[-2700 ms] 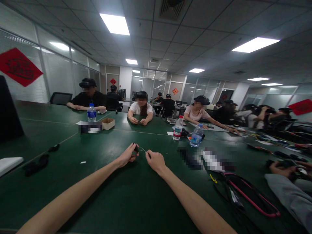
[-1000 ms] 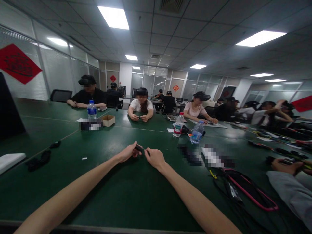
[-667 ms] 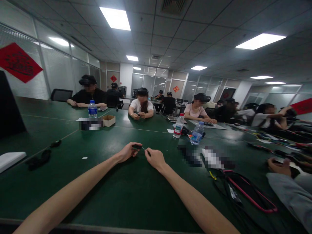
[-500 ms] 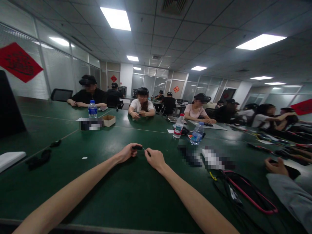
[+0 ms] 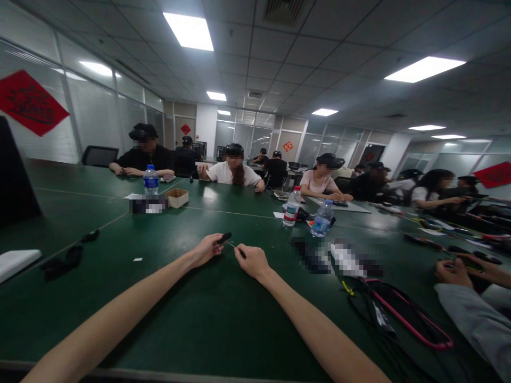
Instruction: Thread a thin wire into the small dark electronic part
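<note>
My left hand (image 5: 208, 250) is closed on a small black object (image 5: 224, 238), pinched between thumb and fingers a little above the table; its exact kind does not show. My right hand (image 5: 252, 260) is closed around the dark handle of what looks like a small screwdriver (image 5: 230, 243). Its thin metal shaft points left toward the black object. A small gap seems to lie between the shaft's tip and that object. Most of the handle is hidden in my palm. Both forearms reach over the green table (image 5: 191, 330).
On the right lie cables with a pink loop (image 5: 423, 324), near a co-worker's hand (image 5: 455, 272). Two water bottles (image 5: 293, 207) stand ahead. At left are a small open box (image 5: 178, 198), another bottle (image 5: 150, 180), black parts (image 5: 66, 261) and a white paper scrap (image 5: 138, 259).
The black object in my left hand has tilted, its right end now higher. The screwdriver's dark handle shows more under my right hand. Across the table, a person's hands have moved apart.
</note>
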Tool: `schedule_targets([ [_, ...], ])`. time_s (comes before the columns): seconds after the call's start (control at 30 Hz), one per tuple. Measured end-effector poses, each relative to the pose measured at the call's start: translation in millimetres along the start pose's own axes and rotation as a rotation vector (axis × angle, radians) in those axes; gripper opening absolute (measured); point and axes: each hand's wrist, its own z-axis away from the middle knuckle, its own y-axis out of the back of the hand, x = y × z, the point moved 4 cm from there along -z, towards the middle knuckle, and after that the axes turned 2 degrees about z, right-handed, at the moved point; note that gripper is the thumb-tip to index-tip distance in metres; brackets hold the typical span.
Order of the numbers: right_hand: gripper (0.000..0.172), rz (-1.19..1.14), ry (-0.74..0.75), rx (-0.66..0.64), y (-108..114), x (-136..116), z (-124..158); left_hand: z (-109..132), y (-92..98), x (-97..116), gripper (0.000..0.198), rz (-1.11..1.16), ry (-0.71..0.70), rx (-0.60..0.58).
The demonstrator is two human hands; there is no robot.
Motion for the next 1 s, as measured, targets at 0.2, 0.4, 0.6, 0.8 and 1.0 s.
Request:
schedule_targets([
  [0.2,0.04,0.07,0.065,-0.028,-6.0,-4.1,-0.8,-4.4,5.7,-2.4,0.021,0.005,-0.004,0.065],
  [0.4,0.041,0.073,0.079,-0.046,-6.8,-3.3,-0.8,0.5,1.4,1.9,0.028,0.018,-0.03,0.011],
  [0.6,0.043,0.054,0.099,-0.062,-6.0,-3.6,-0.7,6.2,-5.6,5.9,0.029,-0.047,-0.05,0.0],
  [0.8,0.044,0.038,0.097,-0.073,-6.3,-3.1,-0.7,8.5,-7.4,6.9,0.028,-0.086,-0.046,0.029],
  [1.0,0.043,0.015,0.124,-0.052,-6.0,-3.6,-0.5,7.7,-6.5,5.1,0.031,-0.058,-0.05,-0.023],
])
